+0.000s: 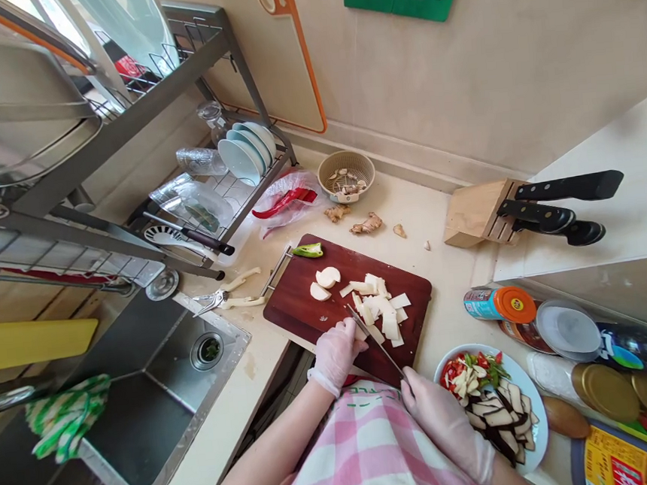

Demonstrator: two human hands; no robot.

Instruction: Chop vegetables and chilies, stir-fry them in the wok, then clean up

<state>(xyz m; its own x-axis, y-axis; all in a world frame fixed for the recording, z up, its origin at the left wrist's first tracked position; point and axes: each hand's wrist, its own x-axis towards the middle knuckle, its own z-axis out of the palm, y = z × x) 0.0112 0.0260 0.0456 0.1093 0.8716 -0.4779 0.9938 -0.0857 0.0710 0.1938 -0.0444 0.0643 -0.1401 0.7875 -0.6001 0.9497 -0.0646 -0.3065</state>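
A dark red cutting board [294,298] lies on the counter with white slices [390,323] spread over its right half. Two larger white rounds [327,277] and a green pepper piece [307,251] sit farther back on it. My right hand [437,410], in a clear glove, is closed round the handle of a knife [378,343], whose blade points up and left over the board. My left hand [338,354], also gloved, is closed at the board's near edge beside the blade; what its fingers hold, if anything, is hidden.
At the right stand a plate of cut vegetables [538,435], jars [608,391] and a knife block [476,210]. Ginger [366,224] and a small basket [344,158] lie behind the board. A sink [146,416] and dish rack [195,65] occupy the left.
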